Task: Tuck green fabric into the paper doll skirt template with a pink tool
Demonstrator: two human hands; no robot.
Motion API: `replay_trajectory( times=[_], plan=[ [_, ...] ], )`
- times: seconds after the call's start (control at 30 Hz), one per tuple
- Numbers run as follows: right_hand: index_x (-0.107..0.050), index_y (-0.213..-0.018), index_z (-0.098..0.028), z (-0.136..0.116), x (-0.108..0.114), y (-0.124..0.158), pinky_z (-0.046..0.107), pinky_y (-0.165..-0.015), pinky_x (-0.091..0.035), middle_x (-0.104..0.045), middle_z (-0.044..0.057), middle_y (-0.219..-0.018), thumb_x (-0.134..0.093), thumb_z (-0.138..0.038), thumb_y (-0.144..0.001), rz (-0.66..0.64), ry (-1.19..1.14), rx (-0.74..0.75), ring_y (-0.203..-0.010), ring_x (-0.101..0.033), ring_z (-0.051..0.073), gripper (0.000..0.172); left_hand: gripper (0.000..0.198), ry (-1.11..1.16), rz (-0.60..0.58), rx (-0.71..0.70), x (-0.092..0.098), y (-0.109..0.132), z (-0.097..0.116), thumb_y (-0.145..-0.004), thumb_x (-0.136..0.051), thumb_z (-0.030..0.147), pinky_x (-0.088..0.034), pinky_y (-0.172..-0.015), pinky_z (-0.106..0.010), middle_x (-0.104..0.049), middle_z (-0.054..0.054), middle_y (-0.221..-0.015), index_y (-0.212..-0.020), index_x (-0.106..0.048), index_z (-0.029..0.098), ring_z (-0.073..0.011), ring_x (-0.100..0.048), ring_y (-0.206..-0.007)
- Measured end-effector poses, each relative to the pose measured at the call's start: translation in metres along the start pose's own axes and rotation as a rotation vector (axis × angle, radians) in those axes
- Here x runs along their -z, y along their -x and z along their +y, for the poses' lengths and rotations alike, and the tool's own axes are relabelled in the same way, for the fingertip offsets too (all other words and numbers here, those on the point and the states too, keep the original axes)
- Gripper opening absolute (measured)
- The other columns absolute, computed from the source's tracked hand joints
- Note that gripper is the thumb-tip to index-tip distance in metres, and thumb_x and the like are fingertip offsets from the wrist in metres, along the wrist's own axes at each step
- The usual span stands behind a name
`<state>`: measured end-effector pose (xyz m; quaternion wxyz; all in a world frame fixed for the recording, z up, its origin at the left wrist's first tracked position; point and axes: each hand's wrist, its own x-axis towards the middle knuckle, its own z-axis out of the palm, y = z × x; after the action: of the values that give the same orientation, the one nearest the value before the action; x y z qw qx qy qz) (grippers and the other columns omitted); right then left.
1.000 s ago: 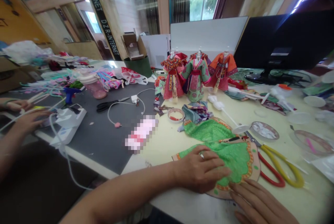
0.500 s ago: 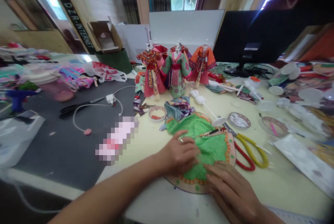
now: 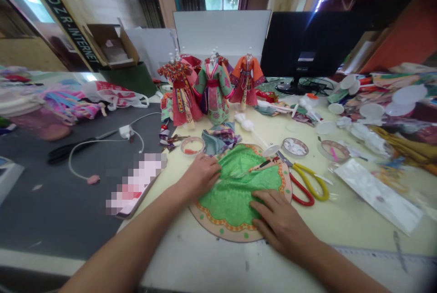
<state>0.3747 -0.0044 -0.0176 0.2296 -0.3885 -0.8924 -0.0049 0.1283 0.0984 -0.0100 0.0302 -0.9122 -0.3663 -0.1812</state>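
Note:
A round green cloth piece with an orange patterned border lies on the pale yellow table in front of me. My left hand rests on its upper left edge, fingers bent and pinching the cloth. My right hand lies flat on the lower right part of the cloth, fingers stretched out. A pair of scissors with one red and one yellow handle lies just right of the cloth.
Three small dolls' robes stand on stands behind the cloth. A roll of tape, folded fabric scraps, round lids and a monitor are nearby. Black scissors and a cable lie on the dark mat at left.
The view has swung to the right. My left hand has slid from the cloth's middle up to its left edge. My right hand has moved further onto the cloth.

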Motion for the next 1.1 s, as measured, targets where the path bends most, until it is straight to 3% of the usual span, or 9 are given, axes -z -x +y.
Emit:
replay_trajectory(
  times=[0.13, 0.2, 0.27, 0.37, 0.43, 0.53, 0.67, 0.93, 1.1],
  plan=[
    [-0.059, -0.101, -0.014, 0.000, -0.001, 0.000, 0.046, -0.082, -0.046, -0.058, 0.014, -0.105, -0.048, -0.019, -0.085, 0.012, -0.003, 0.002, -0.096, -0.052, 0.024, 0.021, 0.018, 0.022, -0.004, 0.069, 0.004, 0.003, 0.008, -0.086, -0.049, 0.024, -0.046, -0.068, -0.030, -0.067, -0.005, -0.083, -0.093, -0.064, 0.018, -0.0181, -0.061, -0.076],
    [-0.059, -0.101, -0.014, -0.001, -0.001, 0.000, 0.045, -0.082, -0.047, -0.058, 0.013, -0.104, -0.047, -0.018, -0.085, 0.027, -0.005, 0.013, -0.095, -0.053, 0.024, 0.020, 0.023, 0.048, 0.097, 0.068, 0.007, 0.003, 0.016, -0.086, -0.049, 0.028, -0.048, -0.072, -0.033, -0.067, -0.008, -0.093, -0.101, -0.063, 0.017, -0.0202, -0.061, -0.083],
    [-0.060, -0.099, -0.015, -0.002, -0.001, -0.001, 0.044, -0.081, -0.047, -0.059, 0.013, -0.101, -0.047, -0.018, -0.085, 0.044, -0.008, 0.023, -0.094, -0.054, 0.023, 0.020, 0.028, 0.104, 0.156, -0.028, 0.008, 0.000, 0.026, -0.086, -0.050, 0.031, -0.047, -0.082, -0.037, -0.064, -0.010, -0.105, -0.106, -0.061, 0.017, -0.0225, -0.059, -0.095],
    [-0.060, -0.098, -0.016, -0.003, -0.001, -0.003, 0.043, -0.080, -0.047, -0.060, 0.012, -0.099, -0.046, -0.018, -0.085, 0.044, -0.013, 0.028, -0.093, -0.054, 0.023, 0.019, 0.032, 0.167, 0.046, -0.240, 0.004, -0.006, 0.037, -0.084, -0.053, 0.036, -0.037, -0.097, -0.046, -0.060, -0.008, -0.119, -0.112, -0.060, 0.023, -0.0261, -0.050, -0.114],
    [-0.060, -0.098, -0.016, -0.004, -0.001, -0.003, 0.042, -0.080, -0.047, -0.060, 0.011, -0.098, -0.046, -0.018, -0.086, 0.034, -0.023, 0.021, -0.093, -0.054, 0.023, 0.019, 0.034, 0.162, -0.059, -0.286, -0.002, -0.008, 0.040, -0.084, -0.052, 0.039, -0.030, -0.102, -0.051, -0.056, -0.006, -0.127, -0.116, -0.058, 0.027, -0.0274, -0.045, -0.121],
    [-0.060, -0.096, -0.016, -0.004, 0.001, -0.003, 0.041, -0.079, -0.046, -0.060, 0.011, -0.098, -0.046, -0.018, -0.087, 0.022, -0.050, 0.010, -0.091, -0.053, 0.022, 0.018, 0.039, 0.123, -0.126, -0.206, -0.010, -0.010, 0.036, -0.086, -0.049, 0.042, -0.025, -0.104, -0.053, -0.051, -0.007, -0.133, -0.121, -0.055, 0.026, -0.0273, -0.044, -0.123],
    [-0.060, -0.094, -0.015, -0.003, 0.003, -0.002, 0.041, -0.081, -0.044, -0.060, 0.011, -0.098, -0.046, -0.015, -0.087, 0.063, -0.054, -0.020, -0.090, -0.052, 0.021, 0.016, 0.043, 0.089, -0.106, -0.088, -0.015, -0.009, 0.029, -0.085, -0.050, 0.047, -0.021, -0.105, -0.057, -0.049, -0.009, -0.134, -0.120, -0.056, 0.024, -0.0290, -0.043, -0.124],
    [-0.062, -0.089, -0.015, 0.004, 0.002, 0.000, 0.040, -0.079, -0.044, -0.060, 0.010, -0.095, -0.045, -0.019, -0.088, 0.041, 0.001, -0.103, -0.088, -0.051, 0.020, 0.017, 0.020, 0.321, 0.161, -0.025, 0.002, -0.005, 0.007, -0.085, -0.054, 0.026, -0.040, -0.095, -0.045, -0.067, -0.008, -0.109, -0.100, -0.066, 0.020, -0.0219, -0.056, -0.109],
    [-0.062, -0.091, -0.014, 0.008, 0.002, 0.001, 0.040, -0.079, -0.044, -0.059, 0.010, -0.096, -0.045, -0.018, -0.088, 0.038, 0.010, -0.114, -0.090, -0.051, 0.021, 0.017, 0.017, 0.341, 0.012, -0.072, 0.009, -0.002, 0.001, -0.080, -0.059, 0.025, -0.044, -0.093, -0.043, -0.065, -0.008, -0.109, -0.094, -0.068, 0.020, -0.0222, -0.057, -0.105]
  ],
)
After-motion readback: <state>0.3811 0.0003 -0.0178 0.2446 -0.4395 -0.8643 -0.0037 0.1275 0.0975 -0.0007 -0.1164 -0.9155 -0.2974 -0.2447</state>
